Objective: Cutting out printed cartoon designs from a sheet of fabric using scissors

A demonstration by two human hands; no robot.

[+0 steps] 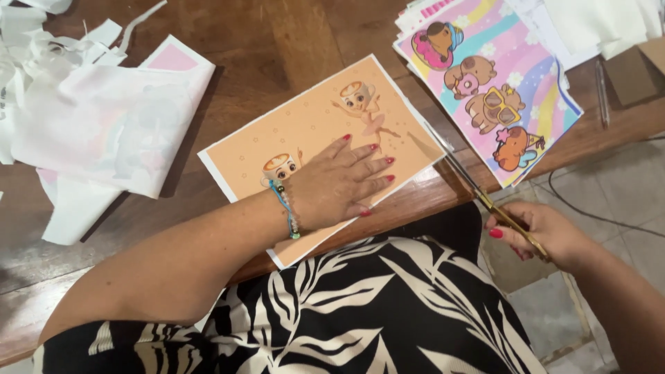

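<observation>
My left hand (341, 183) lies flat, fingers spread, on an orange printed sheet (305, 128) with cartoon cup figures, pressing it to the wooden table (256, 41). My right hand (544, 234), off the table's edge, grips the gold handles of a pair of scissors (478, 190). The scissor blades reach up to the sheet's right edge, near its white border.
A stack of colourful rainbow sheets with cartoon animals (495, 86) lies at the right. White paper offcuts and face-down sheets (90, 125) pile up at the left. A brown cardboard piece (634, 69) sits far right. A cable (603, 215) runs over the tiled floor.
</observation>
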